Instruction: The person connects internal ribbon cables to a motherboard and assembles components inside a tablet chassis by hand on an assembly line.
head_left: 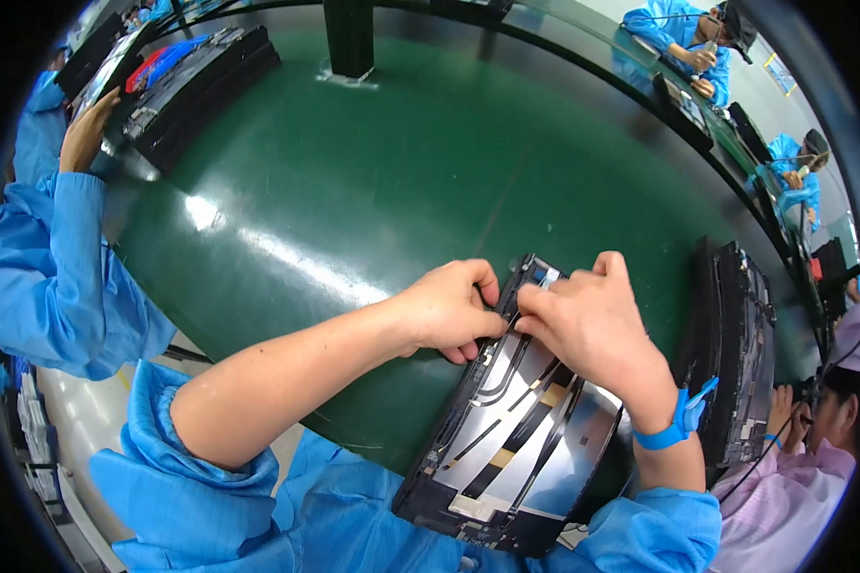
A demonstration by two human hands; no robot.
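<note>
An opened tablet-like device [554, 468] lies tilted at the table's near edge, in front of my body. It has a black frame, a silver inner plate, dark flat cables and gold-coloured strips. My left hand [452, 310] is closed at the device's upper left edge, its fingers bent and the thumb pointing toward the frame. From the other side my right hand [588, 320] reaches over the top part, thumb and forefinger pinched close to the left fingertips. Whatever lies between the fingers is too small or hidden to make out. A blue strap [677, 420] circles my right wrist.
Stacked black trays with device parts [743, 353] stand at the right. Another black tray [201, 95] with red and blue items is at the far left, beside a co-worker's blue sleeve [76, 258]. A dark post [350, 38] rises from the green table [354, 172]. Other people sit around.
</note>
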